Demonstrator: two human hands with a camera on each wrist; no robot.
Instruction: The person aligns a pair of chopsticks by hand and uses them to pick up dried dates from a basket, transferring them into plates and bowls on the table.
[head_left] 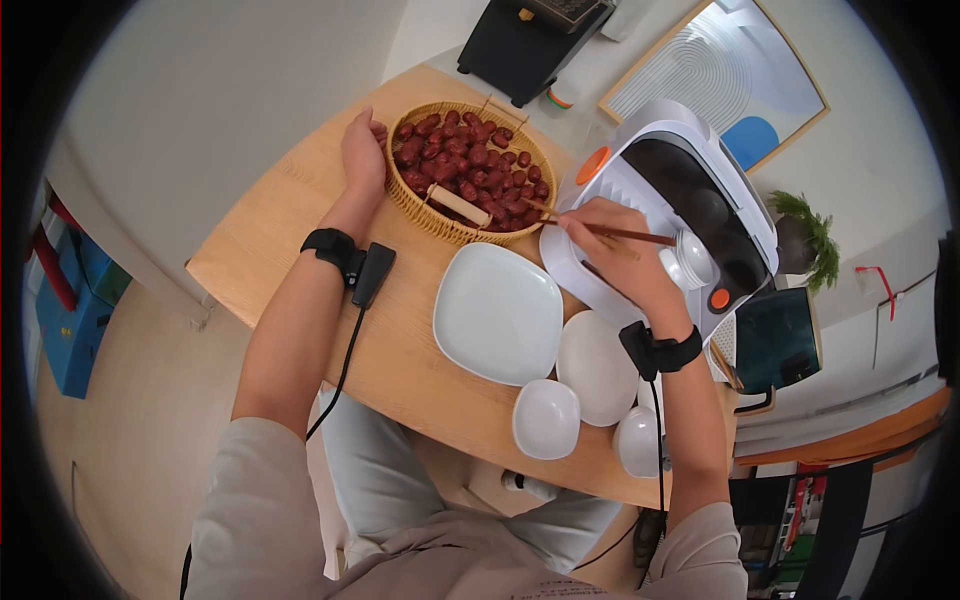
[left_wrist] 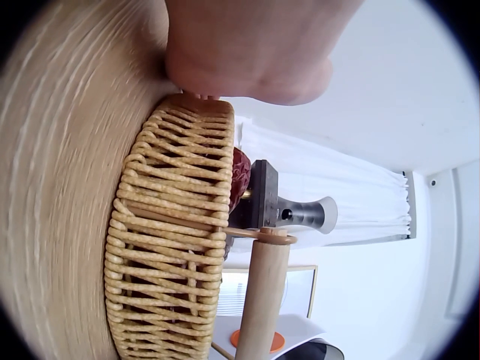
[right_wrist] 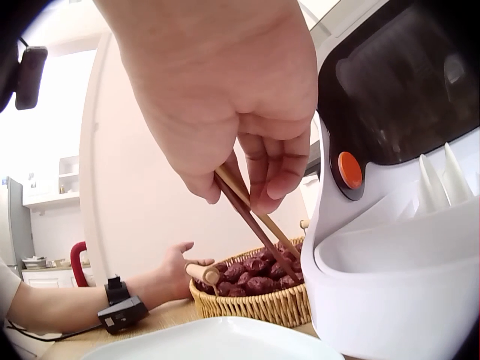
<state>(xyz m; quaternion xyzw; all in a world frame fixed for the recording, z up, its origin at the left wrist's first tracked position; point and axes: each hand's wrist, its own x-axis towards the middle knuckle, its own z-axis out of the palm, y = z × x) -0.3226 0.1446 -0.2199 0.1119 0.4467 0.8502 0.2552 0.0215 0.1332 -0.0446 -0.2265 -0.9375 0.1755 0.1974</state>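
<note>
A woven basket [head_left: 450,231] with wooden handles holds many wrinkled red dates [head_left: 467,165]. My left hand [head_left: 363,153] rests against the basket's left side, its fingers loosely extended along the rim. In the left wrist view the palm's edge is right by the wicker wall [left_wrist: 169,225]. My right hand [head_left: 622,250] holds a pair of brown chopsticks [head_left: 640,236] between thumb and fingers. Their tips reach down among the dates at the basket's right side, as the right wrist view shows, and the chopsticks [right_wrist: 255,225] slant down from the hand.
A square white plate [head_left: 498,313] lies in front of the basket. Beside it are an oval plate [head_left: 598,368], a small square dish [head_left: 546,419] and a white bowl [head_left: 637,442] near the table edge. A bulky white appliance [head_left: 590,272] stands close at the right hand.
</note>
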